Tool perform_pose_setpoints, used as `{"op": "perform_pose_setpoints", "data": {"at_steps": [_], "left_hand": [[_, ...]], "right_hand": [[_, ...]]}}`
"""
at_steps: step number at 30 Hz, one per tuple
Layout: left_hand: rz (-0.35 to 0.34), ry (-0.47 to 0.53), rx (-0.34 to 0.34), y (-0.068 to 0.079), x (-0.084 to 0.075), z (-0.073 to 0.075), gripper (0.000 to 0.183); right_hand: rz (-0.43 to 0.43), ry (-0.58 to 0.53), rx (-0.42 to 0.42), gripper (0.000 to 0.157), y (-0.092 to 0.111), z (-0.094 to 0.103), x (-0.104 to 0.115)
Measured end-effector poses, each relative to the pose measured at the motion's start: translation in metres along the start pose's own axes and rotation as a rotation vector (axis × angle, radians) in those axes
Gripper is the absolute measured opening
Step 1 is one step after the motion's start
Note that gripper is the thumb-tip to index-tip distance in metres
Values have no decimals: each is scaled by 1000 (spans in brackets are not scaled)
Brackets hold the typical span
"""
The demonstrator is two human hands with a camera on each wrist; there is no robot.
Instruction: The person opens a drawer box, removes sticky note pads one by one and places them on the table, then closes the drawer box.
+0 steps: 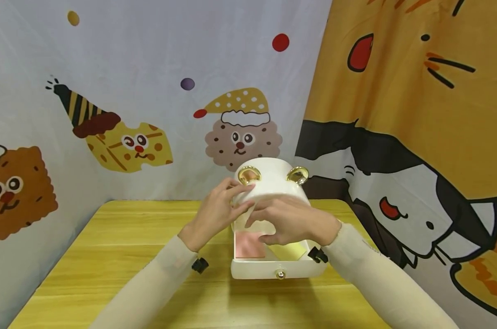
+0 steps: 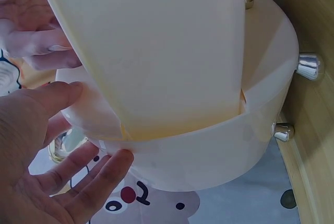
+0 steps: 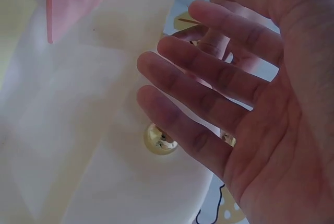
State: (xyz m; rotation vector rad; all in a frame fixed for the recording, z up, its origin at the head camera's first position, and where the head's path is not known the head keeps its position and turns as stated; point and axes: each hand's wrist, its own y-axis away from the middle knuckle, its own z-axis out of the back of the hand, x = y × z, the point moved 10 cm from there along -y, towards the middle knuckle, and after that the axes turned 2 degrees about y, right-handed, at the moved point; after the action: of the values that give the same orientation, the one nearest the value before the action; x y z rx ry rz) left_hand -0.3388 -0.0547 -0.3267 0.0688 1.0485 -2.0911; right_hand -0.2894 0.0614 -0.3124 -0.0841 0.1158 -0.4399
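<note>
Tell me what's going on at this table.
A person is handling a white box with gold ears, its drawer pulled open toward them. The left hand is at the box's upper left, fingertips apparently touching it. The right hand is over the drawer, holding nothing visible. A pink pad and a yellow one lie inside.
</note>
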Motion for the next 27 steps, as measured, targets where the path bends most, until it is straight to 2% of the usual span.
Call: {"op": "perform_pose_setpoints", "data": {"at_steps": [7,14,27], "left_hand": [[-4,-2,-7,-1,-1,1,43],[18,-2,13,-2,0,-1,44],[5,-8,-4,-1,-1,0,45]], "right_hand": [[34,29,30,38,-5,-7,1],[28,42,68,43,-9,-14,2],[31,-94,184,48,-16,-33,4]]}}
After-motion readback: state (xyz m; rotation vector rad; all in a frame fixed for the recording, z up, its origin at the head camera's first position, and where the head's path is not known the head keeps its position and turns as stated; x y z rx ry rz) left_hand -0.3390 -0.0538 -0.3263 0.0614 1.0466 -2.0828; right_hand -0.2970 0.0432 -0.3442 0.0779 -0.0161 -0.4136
